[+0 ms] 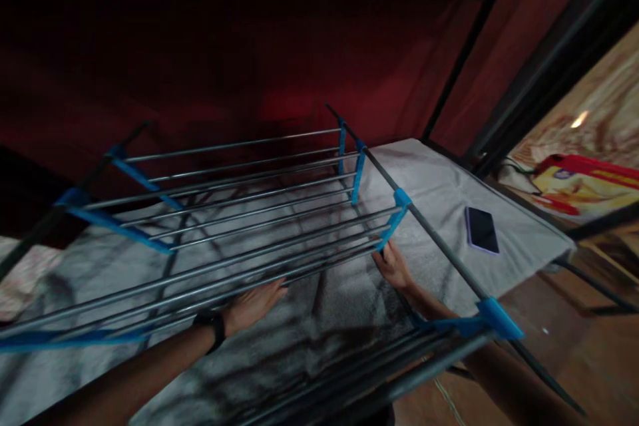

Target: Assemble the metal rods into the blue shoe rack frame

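Observation:
A metal drying rack (239, 206) with silver rods and blue plastic joints lies tilted over a white towel (429, 193) spread on a flat surface. My left hand (254, 304) reaches under the rods near the rack's middle, fingers stretched flat against the lowest rods; a black band sits on that wrist. My right hand (393, 265) touches the rack just below a blue joint (394, 219) on the right side bar, fingers curled around the rod ends. Whether it grips firmly is hard to tell in the dim light.
A dark phone (482, 229) lies face up on the towel to the right of the rack. Dark red fabric walls and black poles close in behind. At the far right a red and yellow object (579, 183) lies on the floor. Brown floor shows at the lower right.

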`<state>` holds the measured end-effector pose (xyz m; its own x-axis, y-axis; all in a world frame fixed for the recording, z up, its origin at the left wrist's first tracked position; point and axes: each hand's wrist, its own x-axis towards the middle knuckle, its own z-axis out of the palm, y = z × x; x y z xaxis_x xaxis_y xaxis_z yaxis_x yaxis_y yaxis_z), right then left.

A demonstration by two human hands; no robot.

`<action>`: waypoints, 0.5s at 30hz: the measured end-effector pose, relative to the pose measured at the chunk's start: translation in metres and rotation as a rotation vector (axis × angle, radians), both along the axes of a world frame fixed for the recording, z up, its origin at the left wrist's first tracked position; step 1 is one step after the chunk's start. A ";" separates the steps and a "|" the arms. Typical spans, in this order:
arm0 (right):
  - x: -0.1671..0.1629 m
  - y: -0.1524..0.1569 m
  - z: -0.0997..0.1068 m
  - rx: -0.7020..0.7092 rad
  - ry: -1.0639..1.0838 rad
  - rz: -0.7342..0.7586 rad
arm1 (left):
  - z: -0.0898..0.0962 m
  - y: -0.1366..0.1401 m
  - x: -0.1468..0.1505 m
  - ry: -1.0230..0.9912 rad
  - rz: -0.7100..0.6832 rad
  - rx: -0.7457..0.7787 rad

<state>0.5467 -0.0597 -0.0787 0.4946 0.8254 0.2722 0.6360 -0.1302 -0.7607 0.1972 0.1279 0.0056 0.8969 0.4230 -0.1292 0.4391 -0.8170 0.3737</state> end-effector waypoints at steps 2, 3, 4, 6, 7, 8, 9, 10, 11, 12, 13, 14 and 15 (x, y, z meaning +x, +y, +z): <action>0.001 0.000 -0.002 -0.017 -0.027 -0.025 | 0.003 -0.005 -0.004 0.084 -0.003 -0.011; 0.001 -0.001 -0.002 -0.024 -0.040 -0.029 | 0.004 -0.007 -0.007 0.128 0.010 -0.013; 0.001 -0.001 -0.002 -0.024 -0.043 -0.013 | 0.005 -0.008 -0.010 0.158 0.036 -0.012; 0.004 -0.003 -0.004 -0.024 -0.047 0.014 | 0.009 -0.010 -0.021 0.205 0.050 -0.014; 0.006 -0.003 -0.006 -0.042 -0.064 0.001 | 0.012 -0.010 -0.028 0.225 0.042 -0.013; 0.008 -0.004 -0.008 -0.058 -0.076 -0.017 | 0.016 -0.009 -0.036 0.244 0.032 -0.015; 0.011 -0.004 -0.011 -0.077 -0.082 -0.016 | 0.021 -0.008 -0.044 0.263 0.033 -0.020; 0.014 -0.004 -0.015 -0.082 -0.088 -0.025 | 0.026 -0.007 -0.052 0.277 0.049 -0.028; 0.017 -0.004 -0.019 -0.094 -0.093 -0.018 | 0.031 -0.006 -0.060 0.289 0.074 -0.040; 0.019 -0.004 -0.022 -0.101 -0.104 -0.012 | 0.036 -0.005 -0.068 0.298 0.107 -0.050; 0.021 -0.004 -0.024 -0.101 -0.121 -0.006 | 0.041 -0.003 -0.075 0.300 0.143 -0.058; 0.022 -0.003 -0.025 -0.099 -0.142 0.003 | 0.046 -0.003 -0.082 0.298 0.176 -0.064; 0.023 -0.003 -0.026 -0.092 -0.168 0.001 | 0.051 -0.002 -0.088 0.290 0.212 -0.068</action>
<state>0.5696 -0.0630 -0.1047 0.4476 0.8510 0.2746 0.7533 -0.1934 -0.6286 0.1089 0.1257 0.0565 0.7119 0.5774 -0.3998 0.6920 -0.6739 0.2589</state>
